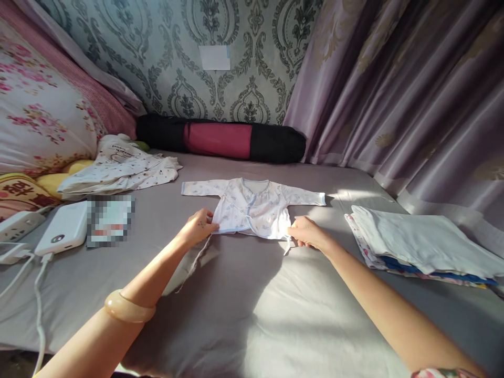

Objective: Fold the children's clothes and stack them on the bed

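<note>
A small white wrap-front baby shirt point(255, 207) with blue trim and a faint print lies flat on the grey sheet, its sleeves stretched out to both sides. At its lower left corner my left hand point(199, 227) pinches the hem. My right hand point(309, 232) grips the lower right corner, where a thin white tie hangs down. Another tie trails across the sheet below my left hand. Both hands have their fingers closed on the cloth.
On the right lies a stack of folded clothes point(425, 241). A white power bank point(65, 228) with a cable and a power strip point(19, 226) are at left. Crumpled printed cloth point(122, 165) lies behind them. A black and red long bag point(220, 139) rests along the wall.
</note>
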{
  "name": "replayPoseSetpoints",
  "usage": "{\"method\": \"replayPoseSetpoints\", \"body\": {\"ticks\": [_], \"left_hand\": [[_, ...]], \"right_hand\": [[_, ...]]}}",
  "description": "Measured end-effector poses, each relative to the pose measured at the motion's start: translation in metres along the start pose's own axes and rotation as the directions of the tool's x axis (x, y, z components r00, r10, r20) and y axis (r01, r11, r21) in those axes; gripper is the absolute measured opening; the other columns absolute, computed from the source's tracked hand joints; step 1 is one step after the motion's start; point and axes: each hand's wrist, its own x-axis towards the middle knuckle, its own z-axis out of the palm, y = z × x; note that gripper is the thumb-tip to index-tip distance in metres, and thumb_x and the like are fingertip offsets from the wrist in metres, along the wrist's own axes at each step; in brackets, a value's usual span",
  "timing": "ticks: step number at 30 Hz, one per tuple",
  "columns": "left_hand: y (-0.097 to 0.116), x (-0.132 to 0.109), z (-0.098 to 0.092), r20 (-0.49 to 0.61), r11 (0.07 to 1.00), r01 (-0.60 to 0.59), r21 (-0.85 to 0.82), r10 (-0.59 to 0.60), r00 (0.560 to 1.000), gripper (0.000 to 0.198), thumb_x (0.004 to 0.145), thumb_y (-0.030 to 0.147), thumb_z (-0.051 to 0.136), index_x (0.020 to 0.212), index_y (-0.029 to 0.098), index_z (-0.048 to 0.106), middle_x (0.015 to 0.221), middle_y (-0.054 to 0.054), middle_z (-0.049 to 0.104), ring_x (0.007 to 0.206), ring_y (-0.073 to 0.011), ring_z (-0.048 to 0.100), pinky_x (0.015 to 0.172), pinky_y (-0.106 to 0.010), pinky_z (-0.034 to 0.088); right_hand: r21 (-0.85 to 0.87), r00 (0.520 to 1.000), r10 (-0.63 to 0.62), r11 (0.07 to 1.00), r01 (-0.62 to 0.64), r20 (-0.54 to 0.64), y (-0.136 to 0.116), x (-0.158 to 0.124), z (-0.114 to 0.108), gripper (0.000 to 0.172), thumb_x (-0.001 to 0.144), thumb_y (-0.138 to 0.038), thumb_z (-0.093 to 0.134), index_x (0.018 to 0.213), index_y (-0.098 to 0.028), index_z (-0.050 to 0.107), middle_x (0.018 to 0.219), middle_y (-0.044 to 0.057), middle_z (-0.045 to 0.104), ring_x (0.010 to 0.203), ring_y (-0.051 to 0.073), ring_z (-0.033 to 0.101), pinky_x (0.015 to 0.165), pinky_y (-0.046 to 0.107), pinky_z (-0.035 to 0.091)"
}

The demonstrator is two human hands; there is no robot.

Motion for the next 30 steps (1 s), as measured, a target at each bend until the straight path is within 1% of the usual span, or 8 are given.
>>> {"method": "replayPoseSetpoints", "body": {"ticks": [4,7,10,13,17,21,26,30], "left_hand": [[0.007,-0.002,-0.003,0.008,0.972,-0.085,0.22,0.085,0.996,0.036,0.077,0.026,0.059,0.112,0.018,0.053,0.092,-0.005,0.065,0.089,-0.0213,0.06,0.073,-0.029,0.045],[0.027,-0.007,0.0,-0.047,0.924,-0.2,0.327,0.227,0.973,0.027,0.084,0.025,0.055,0.109,0.018,0.056,0.103,-0.009,0.062,0.099,-0.0232,0.057,0.082,-0.031,0.045],[0.051,-0.008,0.015,-0.003,0.89,-0.351,0.29,0.367,0.93,0.017,0.09,0.021,0.047,0.095,0.017,0.063,0.101,-0.01,0.063,0.1,-0.0226,0.057,0.086,-0.03,0.044],[0.065,-0.005,0.037,0.022,0.885,-0.379,0.27,0.388,0.921,0.024,0.092,0.018,0.041,0.088,0.017,0.064,0.093,-0.01,0.064,0.095,-0.0228,0.057,0.085,-0.032,0.044],[0.057,0.001,0.058,-0.08,0.895,-0.347,0.28,0.382,0.921,0.025,0.094,0.021,0.04,0.098,0.019,0.065,0.099,-0.01,0.063,0.097,-0.0247,0.056,0.082,-0.035,0.044],[0.041,0.006,0.062,-0.112,0.906,-0.351,0.238,0.385,0.916,0.029,0.088,0.028,0.053,0.115,0.02,0.06,0.123,-0.01,0.06,0.116,-0.0256,0.052,0.095,-0.037,0.043],[0.036,0.008,0.07,-0.001,0.861,-0.388,0.328,0.411,0.911,0.051,0.094,0.033,0.042,0.141,0.013,0.044,0.153,-0.015,0.037,0.145,-0.032,0.026,0.116,-0.05,0.022],[0.038,0.006,0.076,0.003,0.834,-0.377,0.402,0.411,0.912,0.056,0.096,0.04,0.035,0.145,0.015,0.04,0.156,-0.015,0.033,0.146,-0.0341,0.022,0.116,-0.054,0.018]], "right_hand": [[-0.119,0.998,-0.035,0.992,0.04,0.042,-0.002,-0.004,-0.011,0.029,0.074,-0.029,0.056,0.047,-0.019,0.053,0.042,0.003,0.055,0.034,0.011,0.043,0.042,0.024,0.032],[-0.25,0.982,-0.188,0.953,0.174,-0.032,-0.018,-0.001,-0.028,0.039,0.081,-0.034,0.055,0.046,-0.019,0.053,0.045,0.003,0.054,0.046,0.013,0.05,0.05,0.023,0.033],[-0.269,0.896,-0.403,0.898,0.348,-0.186,-0.051,0.018,-0.036,0.034,0.087,-0.035,0.051,0.059,-0.018,0.062,0.06,0.001,0.06,0.061,0.013,0.055,0.055,0.022,0.032],[-0.244,0.855,-0.477,0.87,0.428,-0.203,-0.092,0.052,-0.028,0.022,0.087,-0.027,0.052,0.076,-0.019,0.069,0.073,0.002,0.066,0.073,0.015,0.059,0.062,0.022,0.036],[-0.25,0.932,-0.315,0.931,0.266,-0.179,-0.134,0.1,-0.009,0.019,0.087,-0.028,0.055,0.092,-0.021,0.072,0.087,0.006,0.07,0.086,0.018,0.064,0.071,0.023,0.044],[-0.268,0.974,-0.205,0.948,0.174,-0.095,-0.153,0.128,-0.005,0.018,0.08,-0.032,0.066,0.092,-0.019,0.072,0.079,0.006,0.07,0.08,0.02,0.066,0.069,0.027,0.049],[-0.294,0.986,-0.161,0.941,0.166,0.043,-0.159,0.135,-0.011,0.013,0.076,-0.022,0.068,0.084,-0.013,0.073,0.065,0.008,0.068,0.061,0.021,0.066,0.061,0.03,0.051],[-0.353,0.966,-0.249,0.911,0.212,-0.063,-0.156,0.126,-0.012,0.017,0.078,-0.015,0.063,0.091,-0.016,0.073,0.092,0.014,0.072,0.088,0.027,0.068,0.076,0.032,0.05]]}}
